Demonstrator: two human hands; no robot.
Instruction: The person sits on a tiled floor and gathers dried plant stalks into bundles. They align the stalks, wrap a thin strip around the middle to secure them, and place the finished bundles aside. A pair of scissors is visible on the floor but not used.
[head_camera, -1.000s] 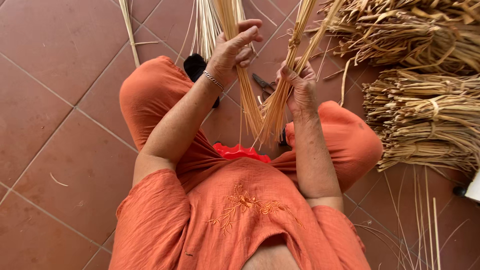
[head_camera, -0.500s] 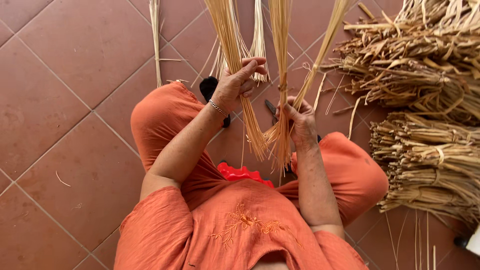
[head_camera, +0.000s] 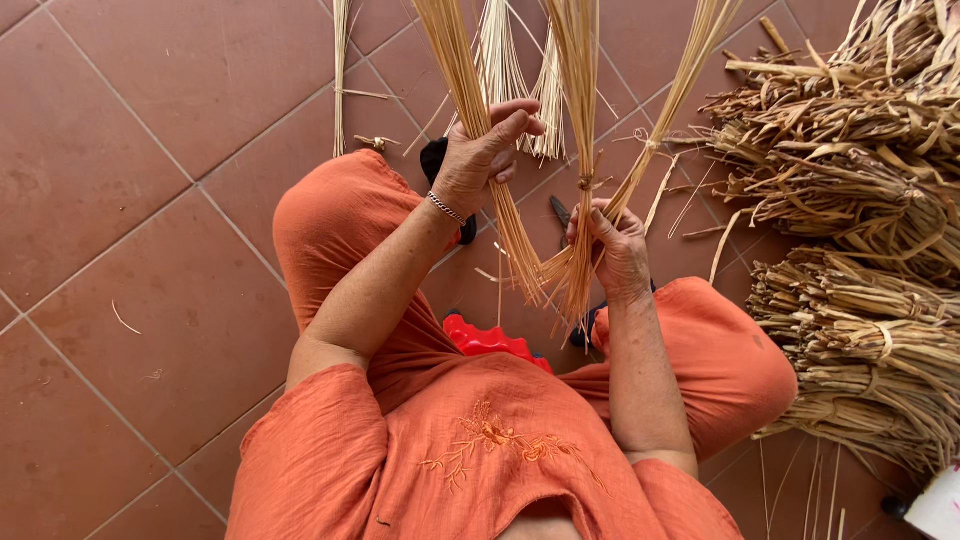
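From my remote seat I see the left hand (head_camera: 482, 160) raised, fingers curled around one bundle of pale reed strands (head_camera: 470, 90), lifting it clear of the others. The right hand (head_camera: 615, 250) pinches the gathered lower ends of the strands (head_camera: 570, 275) above the lap, so they fan upward (a small tie circles one bunch). Tied reed bundles (head_camera: 860, 330) lie on the tiled floor (head_camera: 120, 200), beside the right knee.
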